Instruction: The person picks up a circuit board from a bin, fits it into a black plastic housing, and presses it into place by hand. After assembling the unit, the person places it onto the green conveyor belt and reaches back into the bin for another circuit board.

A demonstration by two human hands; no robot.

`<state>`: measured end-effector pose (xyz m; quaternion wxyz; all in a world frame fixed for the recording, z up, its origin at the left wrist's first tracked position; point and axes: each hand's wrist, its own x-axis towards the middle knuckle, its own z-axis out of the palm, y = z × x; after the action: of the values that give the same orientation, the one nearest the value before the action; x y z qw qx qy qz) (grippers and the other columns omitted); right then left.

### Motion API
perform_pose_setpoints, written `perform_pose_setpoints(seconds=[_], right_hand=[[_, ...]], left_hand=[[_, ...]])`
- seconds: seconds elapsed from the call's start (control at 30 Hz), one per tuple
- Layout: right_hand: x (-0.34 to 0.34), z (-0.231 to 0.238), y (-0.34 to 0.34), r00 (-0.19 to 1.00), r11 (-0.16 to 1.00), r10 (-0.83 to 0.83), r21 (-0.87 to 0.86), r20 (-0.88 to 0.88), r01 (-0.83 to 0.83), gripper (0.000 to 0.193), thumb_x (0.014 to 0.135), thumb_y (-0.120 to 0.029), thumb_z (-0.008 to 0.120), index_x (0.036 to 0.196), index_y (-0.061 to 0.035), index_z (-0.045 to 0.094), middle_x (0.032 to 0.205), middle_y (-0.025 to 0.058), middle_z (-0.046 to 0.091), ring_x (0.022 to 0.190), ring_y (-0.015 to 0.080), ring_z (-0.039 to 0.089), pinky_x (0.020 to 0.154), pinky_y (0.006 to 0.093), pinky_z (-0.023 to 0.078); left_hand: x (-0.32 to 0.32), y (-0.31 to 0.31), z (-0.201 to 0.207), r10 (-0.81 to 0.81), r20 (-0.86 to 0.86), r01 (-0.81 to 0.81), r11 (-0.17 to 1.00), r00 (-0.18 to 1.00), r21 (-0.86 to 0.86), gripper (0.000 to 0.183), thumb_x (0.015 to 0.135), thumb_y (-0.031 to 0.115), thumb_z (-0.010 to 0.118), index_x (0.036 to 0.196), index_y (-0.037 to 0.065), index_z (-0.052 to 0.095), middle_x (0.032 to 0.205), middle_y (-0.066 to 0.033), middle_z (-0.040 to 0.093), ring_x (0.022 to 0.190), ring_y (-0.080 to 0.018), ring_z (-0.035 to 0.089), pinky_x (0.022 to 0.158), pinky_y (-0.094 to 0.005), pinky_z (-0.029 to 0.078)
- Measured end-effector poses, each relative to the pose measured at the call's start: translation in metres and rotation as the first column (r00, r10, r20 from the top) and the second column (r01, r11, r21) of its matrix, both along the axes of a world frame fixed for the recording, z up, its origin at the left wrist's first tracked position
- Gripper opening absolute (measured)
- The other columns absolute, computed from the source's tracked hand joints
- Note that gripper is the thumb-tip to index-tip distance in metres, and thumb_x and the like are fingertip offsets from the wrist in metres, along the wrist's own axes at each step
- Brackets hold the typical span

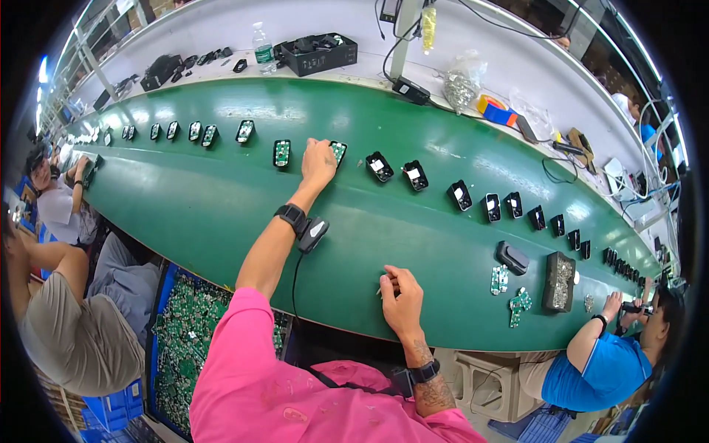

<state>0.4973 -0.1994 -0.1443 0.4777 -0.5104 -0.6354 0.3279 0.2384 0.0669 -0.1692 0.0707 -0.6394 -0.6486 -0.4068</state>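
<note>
The left hand is lying over a black housing with a green circuit board, which is sitting in the far half of the desk, in the long row of housings. Only its right part is showing, just right of the fingers; its long axis is running roughly near to far, its far end seeming to lean slightly right. The left hand's fingers are bending downward, close together, but the knuckles are hiding the tips, so whether they are gripping the housing I cannot tell.

The right hand is hovering or resting by the near edge, well apart from that housing, which is lying far and to the left of it. Its fingers are curling loosely toward the thumb; whether they are holding anything small I cannot tell. The left hand is plainly the nearer one.

A board-filled housing is standing to the left, and a white-patched housing to the right.
</note>
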Motion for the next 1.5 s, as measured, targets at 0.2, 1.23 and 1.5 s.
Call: perform_pose_setpoints(seconds=[0.2,1.23,1.5], right_hand=[[0.016,-0.003,-0.004,0.992,0.989,0.017,-0.141,-0.128,-0.035,0.017,0.094,-0.003,0.061,0.108,0.0045,0.066,0.091,0.0087,0.066,0.073,0.0143,0.064,0.066,0.0266,0.052],[-0.001,0.015,-0.004,0.964,0.908,0.226,-0.327,-0.139,-0.26,0.015,0.091,-0.004,0.062,0.103,0.0019,0.07,0.077,0.0068,0.063,0.066,0.0121,0.06,0.06,0.027,0.047],[-0.003,0.003,-0.003,0.991,0.996,0.087,-0.036,0.103,-0.084,0.007,0.089,-0.005,0.064,0.092,-0.0006,0.069,0.073,0.0098,0.062,0.059,0.0197,0.057,0.055,0.031,0.045]], left_hand=[[-0.049,-0.026,0.032,-0.02,-0.064,0.022,0.999,0.998,0.033,0.032,0.089,0.018,0.059,0.119,0.007,0.064,0.102,-0.0239,0.062,0.095,-0.041,0.06,0.086,-0.0476,0.049],[-0.106,0.028,0.072,0.29,0.585,0.151,0.794,0.758,-0.589,0.057,0.069,0.028,0.084,0.11,-0.002,0.059,0.087,-0.0098,0.064,0.061,-0.0174,0.062,0.049,-0.0282,0.054],[-0.098,0.027,0.085,0.309,0.629,0.275,0.702,0.713,-0.657,0.05,0.076,0.029,0.08,0.106,0.0,0.052,0.08,-0.0067,0.058,0.056,-0.015,0.059,0.042,-0.0261,0.045]])
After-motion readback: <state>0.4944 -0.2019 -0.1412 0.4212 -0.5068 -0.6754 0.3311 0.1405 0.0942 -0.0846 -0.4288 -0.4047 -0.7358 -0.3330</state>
